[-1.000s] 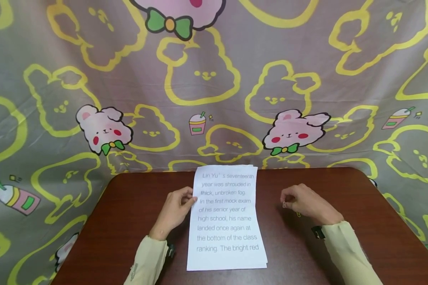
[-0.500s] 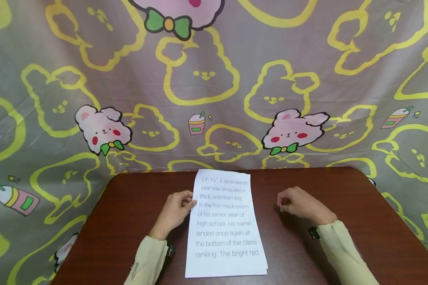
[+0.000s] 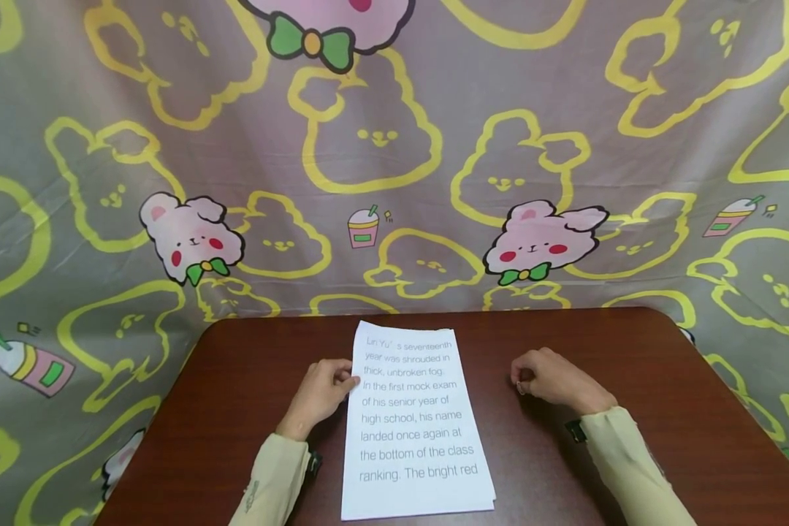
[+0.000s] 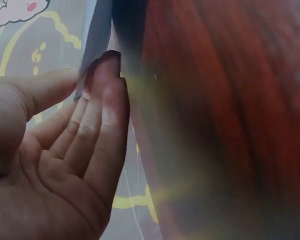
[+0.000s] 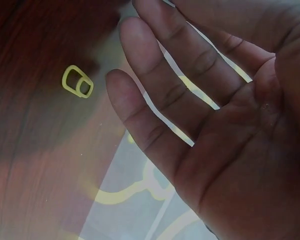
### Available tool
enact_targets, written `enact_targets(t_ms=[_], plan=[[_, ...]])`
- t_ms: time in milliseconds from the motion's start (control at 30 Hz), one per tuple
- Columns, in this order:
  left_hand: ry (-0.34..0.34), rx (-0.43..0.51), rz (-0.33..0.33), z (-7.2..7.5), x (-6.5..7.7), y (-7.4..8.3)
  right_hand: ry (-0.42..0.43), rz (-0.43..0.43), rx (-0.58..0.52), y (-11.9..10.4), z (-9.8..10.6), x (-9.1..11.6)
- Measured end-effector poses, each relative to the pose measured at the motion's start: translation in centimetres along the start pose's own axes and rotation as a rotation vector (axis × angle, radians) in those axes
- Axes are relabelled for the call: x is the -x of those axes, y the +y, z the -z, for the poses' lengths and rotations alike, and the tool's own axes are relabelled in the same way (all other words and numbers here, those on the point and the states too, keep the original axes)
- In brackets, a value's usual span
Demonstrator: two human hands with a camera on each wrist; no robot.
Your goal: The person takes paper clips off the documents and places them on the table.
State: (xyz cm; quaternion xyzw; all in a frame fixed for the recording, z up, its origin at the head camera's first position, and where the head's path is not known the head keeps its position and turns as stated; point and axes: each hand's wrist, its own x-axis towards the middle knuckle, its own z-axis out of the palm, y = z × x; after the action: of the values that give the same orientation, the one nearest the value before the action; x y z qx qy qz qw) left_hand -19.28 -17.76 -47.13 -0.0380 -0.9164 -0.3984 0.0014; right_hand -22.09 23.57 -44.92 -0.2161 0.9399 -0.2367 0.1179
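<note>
White printed paper sheets (image 3: pixel 410 489), lined up as a thin stack, stand in the middle of the head view. My left hand (image 3: pixel 318 394) pinches their left edge between thumb and fingers; the left wrist view shows the edge running down to the fingertips. To the right of the sheets, my right hand (image 3: pixel 555 378) is low over the table, thumb and forefinger pinching a small pale paper clip (image 3: pixel 520 389). A yellow paper clip (image 5: pixel 77 81) lies on the wood beside the right fingers in the right wrist view; the hand hides it from the head camera.
The dark reddish-brown table (image 3: pixel 690 438) has rounded far corners. Behind it hangs a grey cloth (image 3: pixel 427 161) with yellow outlines and pink bears. Dark bands, one a wrist strap (image 3: pixel 575 431), sit at both cuffs.
The sheets' top edge has come down and toward me, still in the left hand. My right hand has shifted slightly left and toward me, now covering the yellow clip in the head view.
</note>
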Motion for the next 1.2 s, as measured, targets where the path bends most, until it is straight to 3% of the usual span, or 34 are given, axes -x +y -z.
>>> enact_targets(t_ms=[467,900,1200], plan=[[-0.032,-0.055,0.06,0.33,0.3,-0.34,-0.005,-0.033,0.027,0.11,-0.13,-0.25],[-0.014,-0.076,0.105,0.89,0.33,-0.28,-0.01,-0.012,0.019,0.33,-0.2,-0.16],[-0.012,-0.085,0.11,0.68,0.19,-0.22,0.01,-0.023,0.072,0.48,0.05,0.11]])
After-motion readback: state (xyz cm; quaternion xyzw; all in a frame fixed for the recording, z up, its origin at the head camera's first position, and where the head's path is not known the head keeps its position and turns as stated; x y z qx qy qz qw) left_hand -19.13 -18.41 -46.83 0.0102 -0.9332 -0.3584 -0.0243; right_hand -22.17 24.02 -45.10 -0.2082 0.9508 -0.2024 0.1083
